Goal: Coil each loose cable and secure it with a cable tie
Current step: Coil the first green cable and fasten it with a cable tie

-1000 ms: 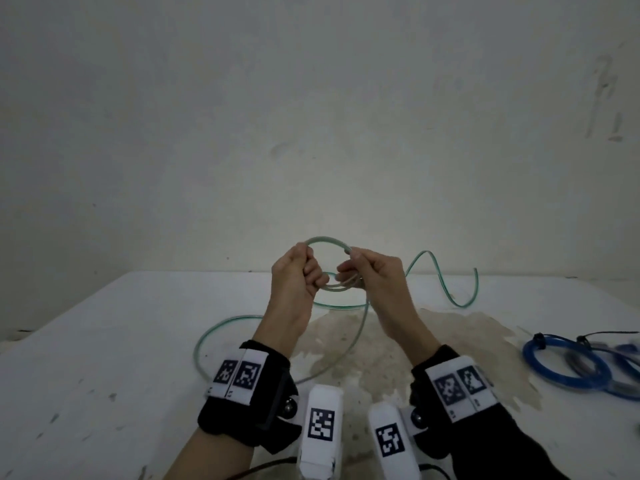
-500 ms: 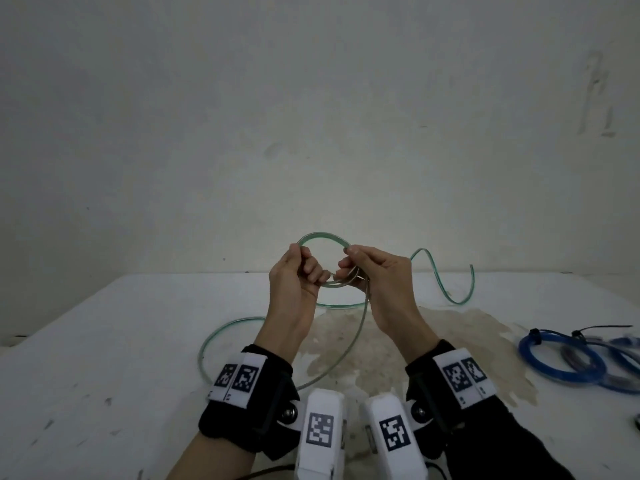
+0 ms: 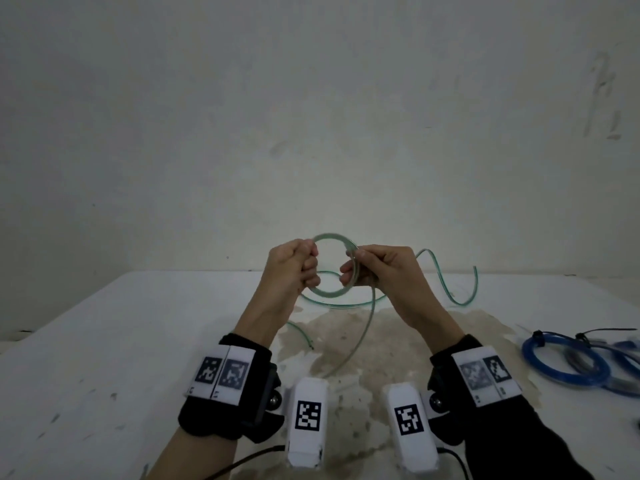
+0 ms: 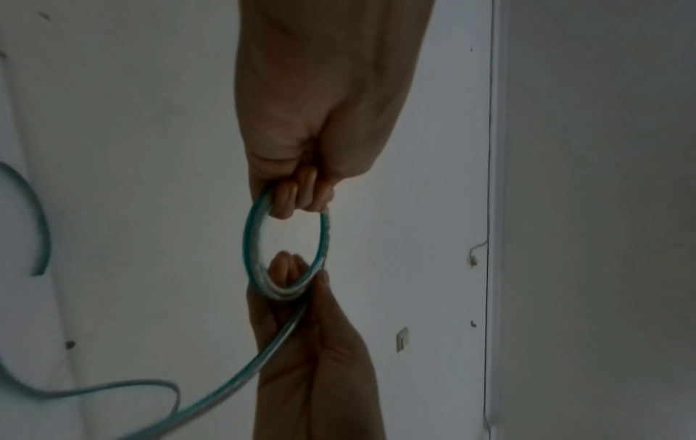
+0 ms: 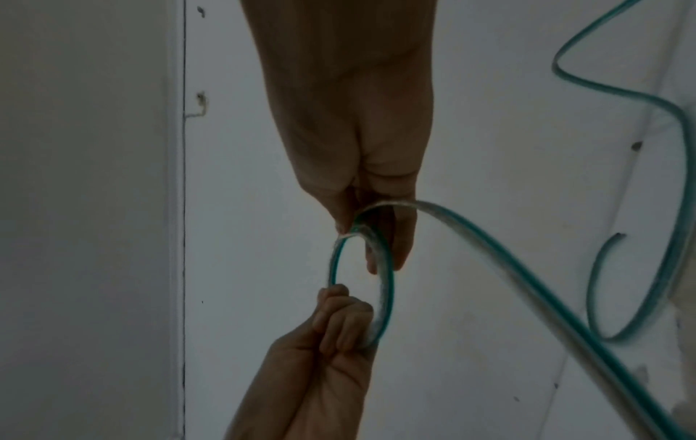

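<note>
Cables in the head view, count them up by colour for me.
Green cable: 1
Blue cables: 2, coiled
Grey cable: 1, coiled, partly hidden
Total: 4

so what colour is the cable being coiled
Clear with a teal-green stripe; the cable shows it best in the right wrist view.

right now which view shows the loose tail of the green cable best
The head view: the thin green cable's loose tail snakes across the white table behind the right hand, free end visible. The right wrist view shows only part of it; the left wrist view just a blurred stretch.
</note>
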